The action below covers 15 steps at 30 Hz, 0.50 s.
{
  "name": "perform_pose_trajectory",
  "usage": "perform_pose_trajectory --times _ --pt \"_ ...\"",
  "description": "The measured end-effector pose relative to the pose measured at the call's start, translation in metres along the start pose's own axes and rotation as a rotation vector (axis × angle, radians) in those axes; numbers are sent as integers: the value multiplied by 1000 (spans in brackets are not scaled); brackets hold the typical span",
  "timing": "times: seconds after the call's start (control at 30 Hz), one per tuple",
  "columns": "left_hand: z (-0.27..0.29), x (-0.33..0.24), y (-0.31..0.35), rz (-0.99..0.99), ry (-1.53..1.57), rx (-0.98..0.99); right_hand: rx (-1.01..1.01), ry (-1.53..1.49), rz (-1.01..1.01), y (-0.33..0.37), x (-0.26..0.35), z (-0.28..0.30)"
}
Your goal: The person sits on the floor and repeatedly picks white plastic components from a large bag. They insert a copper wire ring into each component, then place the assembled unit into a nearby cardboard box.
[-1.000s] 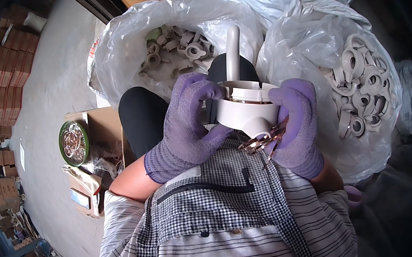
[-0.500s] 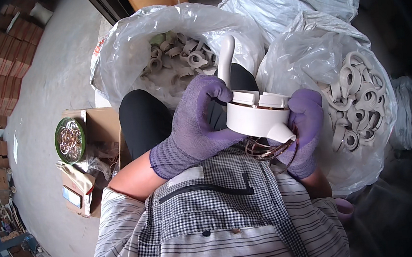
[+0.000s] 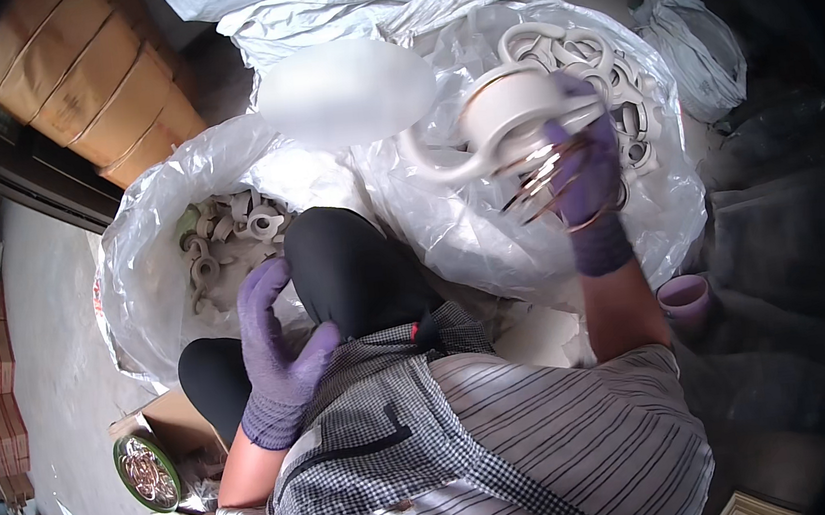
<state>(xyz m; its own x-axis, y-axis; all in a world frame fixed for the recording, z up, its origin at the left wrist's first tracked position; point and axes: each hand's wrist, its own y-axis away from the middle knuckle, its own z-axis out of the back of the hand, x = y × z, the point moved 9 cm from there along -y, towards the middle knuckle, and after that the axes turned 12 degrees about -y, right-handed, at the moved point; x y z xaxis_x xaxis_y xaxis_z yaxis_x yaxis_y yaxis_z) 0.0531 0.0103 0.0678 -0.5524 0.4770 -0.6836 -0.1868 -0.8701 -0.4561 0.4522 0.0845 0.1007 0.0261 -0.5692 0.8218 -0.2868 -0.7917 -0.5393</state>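
My right hand [image 3: 586, 164], in a purple glove, grips a white plastic kettle-top-like ring [image 3: 516, 111] with a curved handle and a spout, blurred by motion. Several thin bronze-coloured metal rings [image 3: 550, 181] hang at the same hand, by its fingers. Hand and part are over the right plastic-lined sack [image 3: 522, 246], close to a pile of similar white parts [image 3: 633, 139]. My left hand [image 3: 281, 347], also gloved, is empty with thumb and fingers apart, above my lap. Beside it, the left sack [image 3: 144, 286] contains smaller grey-white plastic pieces [image 3: 253, 219].
A green-rimmed round tray [image 3: 147, 473] of shiny metal rings stands by a cardboard box [image 3: 184, 422] at the lower left. Brown cartons [image 3: 103, 89] are stacked at the upper left. A purple cup-like container [image 3: 686, 301] sits at my right. White sacks [image 3: 357, 12] lie beyond.
My left hand has let go of the white part and moved left. The right hand has carried it away to the right, over the right sack. The view has turned rightward.
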Motion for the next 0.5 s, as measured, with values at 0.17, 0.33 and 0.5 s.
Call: perform_pose_trajectory --times 0.17,0.33,0.5 --pt "2 52 37 238 122 -12 -243 329 398 -52 77 119" --pt "-14 74 63 336 143 49 -176 1262 594 -28 58 142" --pt "-24 72 55 250 -13 170 -42 1283 137 -69 -17 202"
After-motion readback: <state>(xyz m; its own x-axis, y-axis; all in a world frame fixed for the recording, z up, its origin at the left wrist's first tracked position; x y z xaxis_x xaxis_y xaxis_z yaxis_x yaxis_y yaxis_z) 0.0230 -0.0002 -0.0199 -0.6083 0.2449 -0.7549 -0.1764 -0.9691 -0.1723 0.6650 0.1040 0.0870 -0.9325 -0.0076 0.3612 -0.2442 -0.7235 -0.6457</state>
